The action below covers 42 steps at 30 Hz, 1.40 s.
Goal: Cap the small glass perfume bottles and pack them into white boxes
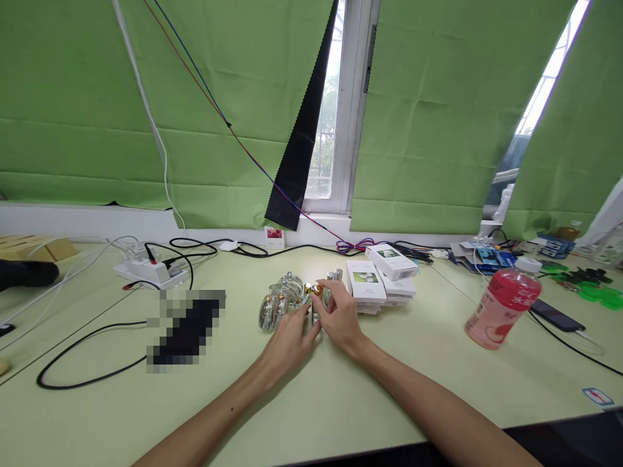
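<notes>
Several small clear glass bottles [280, 308] with gold and silver tops stand clustered at the middle of the table. Just to the right of them, my left hand [291, 334] has its fingers and thumb closed around the lower part of a small glass bottle [315, 316]. My right hand [343, 321] meets it from the other side, with bent fingers pinching the shiny gold cap [317, 289] at the bottle's top. Fingers cover most of this bottle. Silver cylindrical caps [335, 275] show just behind my right hand. White boxes [364, 282] with green pictures are stacked beside it.
A pink drink bottle [503, 305] stands at the right, near a phone [557, 316] on a cable. On the left are a blurred-out dark object [187, 331], a looped black cable [41, 370] and a white power strip [150, 269]. Cables run along the wall.
</notes>
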Motion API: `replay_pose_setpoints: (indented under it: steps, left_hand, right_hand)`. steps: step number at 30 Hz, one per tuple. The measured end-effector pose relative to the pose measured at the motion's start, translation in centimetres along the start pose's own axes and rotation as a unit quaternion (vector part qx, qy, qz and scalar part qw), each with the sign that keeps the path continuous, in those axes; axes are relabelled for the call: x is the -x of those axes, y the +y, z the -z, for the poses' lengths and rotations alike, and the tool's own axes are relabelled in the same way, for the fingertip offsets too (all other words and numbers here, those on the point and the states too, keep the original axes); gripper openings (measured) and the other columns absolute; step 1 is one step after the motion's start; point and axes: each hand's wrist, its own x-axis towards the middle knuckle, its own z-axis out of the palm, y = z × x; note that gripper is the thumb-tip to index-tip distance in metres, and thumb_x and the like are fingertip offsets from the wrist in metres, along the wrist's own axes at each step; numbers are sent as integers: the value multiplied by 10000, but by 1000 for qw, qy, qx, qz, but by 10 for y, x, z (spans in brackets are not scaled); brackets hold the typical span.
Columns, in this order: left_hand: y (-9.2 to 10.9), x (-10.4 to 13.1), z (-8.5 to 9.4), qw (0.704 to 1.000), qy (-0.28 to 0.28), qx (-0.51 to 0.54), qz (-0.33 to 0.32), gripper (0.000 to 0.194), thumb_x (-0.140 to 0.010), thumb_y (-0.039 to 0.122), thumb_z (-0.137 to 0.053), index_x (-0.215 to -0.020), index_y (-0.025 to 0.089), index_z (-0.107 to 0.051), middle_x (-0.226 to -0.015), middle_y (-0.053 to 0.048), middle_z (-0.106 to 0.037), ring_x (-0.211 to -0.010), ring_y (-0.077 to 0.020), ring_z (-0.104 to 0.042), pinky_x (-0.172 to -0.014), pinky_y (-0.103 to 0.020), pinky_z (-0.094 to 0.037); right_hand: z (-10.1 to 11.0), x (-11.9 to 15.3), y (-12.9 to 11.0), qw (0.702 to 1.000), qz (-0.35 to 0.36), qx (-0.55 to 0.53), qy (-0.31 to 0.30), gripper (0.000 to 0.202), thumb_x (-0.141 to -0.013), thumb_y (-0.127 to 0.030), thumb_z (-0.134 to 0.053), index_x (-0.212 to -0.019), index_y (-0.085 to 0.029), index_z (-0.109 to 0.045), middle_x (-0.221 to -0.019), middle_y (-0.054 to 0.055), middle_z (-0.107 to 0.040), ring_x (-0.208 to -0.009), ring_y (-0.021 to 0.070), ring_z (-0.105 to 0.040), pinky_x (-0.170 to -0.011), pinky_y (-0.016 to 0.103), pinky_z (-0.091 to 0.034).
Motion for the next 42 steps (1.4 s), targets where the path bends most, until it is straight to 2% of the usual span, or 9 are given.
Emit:
replay_pose_setpoints:
  steps: [5, 17, 29, 42]
  left_hand:
    - [1, -1, 1, 1000, -4, -1, -1, 331, -940, 292, -487, -1212, 170, -633, -922, -84, -751, -638, -211, -654, -674, -304, -451]
    - [6, 0, 3, 1000, -13, -3, 5, 291, -948, 292, -473, -1150, 163, -638, -888, -77, -733, -622, -198, -623, -664, -298, -426]
    - [0, -1, 0, 999, -5, -40, 3, 240, -963, 320, -460, -795, 189, -571, -744, -49, -665, -596, -181, -571, -597, -282, -337]
    - [-6, -1, -2, 998, 13, -51, -37, 346, -971, 366, -451, -679, 190, -510, -782, -61, -640, -655, -179, -568, -630, -297, -377]
  right_hand:
    - [-3, 2, 4, 1000, 4, 9, -23, 322, -919, -244, -580, -1227, -201, -661, -1020, 69, -733, -529, 133, -526, -656, 319, -532]
    - [-6, 1, 8, 999, -11, 0, -30, 292, -918, -278, -572, -1173, -188, -681, -1032, 82, -747, -603, 166, -607, -660, 330, -536]
    - [-4, 0, 10, 998, -40, -19, -53, 234, -921, -289, -589, -1134, -197, -623, -1024, 69, -717, -742, 195, -643, -688, 329, -516]
    - [-4, -1, 12, 997, -49, -20, -62, 196, -917, -296, -614, -1086, -203, -575, -1000, 41, -671, -699, 158, -592, -683, 303, -494]
